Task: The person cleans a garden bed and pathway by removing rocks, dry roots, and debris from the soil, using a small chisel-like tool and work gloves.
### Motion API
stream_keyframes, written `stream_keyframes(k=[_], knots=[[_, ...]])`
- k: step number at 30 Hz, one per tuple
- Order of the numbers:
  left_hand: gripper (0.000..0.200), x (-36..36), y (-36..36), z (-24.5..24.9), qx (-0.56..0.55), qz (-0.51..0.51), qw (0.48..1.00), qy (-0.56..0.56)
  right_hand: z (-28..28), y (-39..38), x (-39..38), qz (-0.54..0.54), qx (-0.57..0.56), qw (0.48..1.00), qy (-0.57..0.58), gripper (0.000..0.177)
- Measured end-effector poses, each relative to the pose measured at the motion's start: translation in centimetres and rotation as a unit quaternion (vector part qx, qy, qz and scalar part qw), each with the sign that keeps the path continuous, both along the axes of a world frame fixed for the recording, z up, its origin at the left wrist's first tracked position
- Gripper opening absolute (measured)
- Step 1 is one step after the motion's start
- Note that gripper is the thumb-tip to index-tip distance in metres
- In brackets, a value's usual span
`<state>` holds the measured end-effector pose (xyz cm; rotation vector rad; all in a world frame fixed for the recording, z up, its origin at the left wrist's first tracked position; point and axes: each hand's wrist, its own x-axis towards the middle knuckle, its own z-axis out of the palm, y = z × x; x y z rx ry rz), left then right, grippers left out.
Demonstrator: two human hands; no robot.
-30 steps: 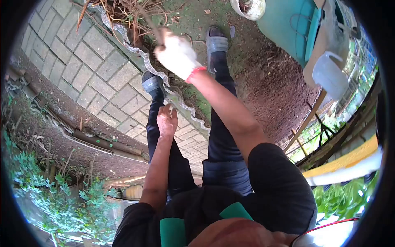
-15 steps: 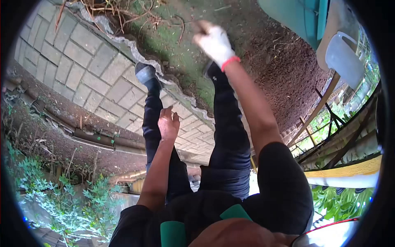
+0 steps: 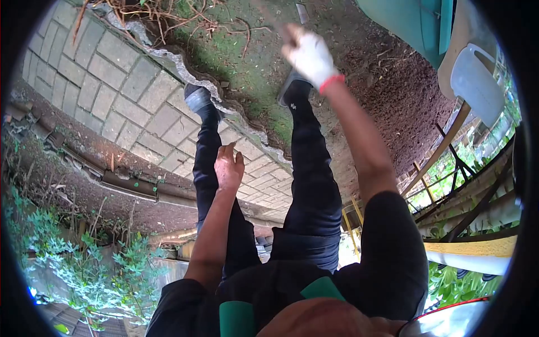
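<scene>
My right hand (image 3: 310, 56), in a white glove with a red cuff, is closed around a blurred brown-handled tool (image 3: 291, 33). A faint greyish streak runs from its handle toward the top edge, too smeared to tell the exact kind. This hand is raised over mossy ground (image 3: 252, 73), just above my right shoe (image 3: 295, 90). My bare left hand (image 3: 228, 168) hangs beside my left knee, its fingers loosely bent and apart, with nothing visible in them.
A jagged concrete edge (image 3: 182, 67) divides the paving (image 3: 120, 90) from the soil. Dry twigs and roots (image 3: 174, 22) lie at the upper left. Upper right are a teal container (image 3: 407, 25), a pale plastic jug (image 3: 477, 84) and heaped brown soil (image 3: 404, 106).
My right hand has moved right and slightly down with the tool, and a small flat pale piece now shows on the ground near it. My left hand has barely moved.
</scene>
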<state>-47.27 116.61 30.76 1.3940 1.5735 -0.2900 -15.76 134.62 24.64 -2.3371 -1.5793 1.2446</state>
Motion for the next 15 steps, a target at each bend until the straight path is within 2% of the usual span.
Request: stream_keyframes(k=[1, 2, 5, 6, 7, 8, 9, 11, 13, 14, 15], knots=[[0.032, 0.1, -0.1, 0.0, 0.007, -0.001, 1.000, 0.000, -0.1, -2.5, -1.4, -0.025, 0.050, 0.998, 0.024, 0.051], [0.032, 0.0, -0.1, -0.2, 0.014, -0.003, 1.000, -0.001, 0.9, -2.8, -2.6, -0.017, 0.031, 0.999, -0.019, 0.048], [0.032, -0.2, 0.0, -0.5, 0.022, 0.011, 1.000, -0.008, -0.4, -4.2, -3.2, -0.245, -0.032, 0.965, -0.089, 0.036], [0.032, -0.3, 0.1, -0.6, 0.017, 0.018, 1.000, -0.009, -2.2, -4.3, -2.8, -0.312, -0.078, 0.941, -0.101, 0.033], [0.032, -0.4, 0.1, -0.6, 0.026, 0.019, 0.999, -0.011, -6.7, -6.1, -1.5, -0.197, -0.091, 0.958, -0.186, 0.029], [0.032, -0.5, 0.1, -0.4, 0.017, 0.021, 1.000, -0.008, -11.5, -6.8, -0.8, -0.359, -0.131, 0.920, -0.081, 0.025], [0.032, -0.6, 0.3, -0.3, 0.008, 0.025, 1.000, -0.004, -10.1, -5.0, -2.2, -0.258, -0.117, 0.956, -0.074, 0.024], [0.032, -0.8, -0.1, -0.5, 0.022, 0.021, 1.000, -0.004, -8.4, -0.5, -8.1, -0.121, -0.046, 0.989, -0.064, 0.023], [0.033, -0.8, -0.7, -0.6, 0.014, 0.033, 0.999, 0.000, -6.2, 3.9, -14.7, -0.162, -0.013, 0.986, -0.027, 0.023], [0.033, -0.7, -0.7, -0.6, 0.014, 0.039, 0.999, 0.003, -2.7, 6.7, -16.9, -0.232, -0.035, 0.972, 0.009, 0.029], [0.034, -0.7, -0.6, -0.4, 0.011, 0.054, 0.998, -0.003, -1.3, 7.9, -17.6, -0.204, -0.014, 0.974, 0.095, 0.029]])
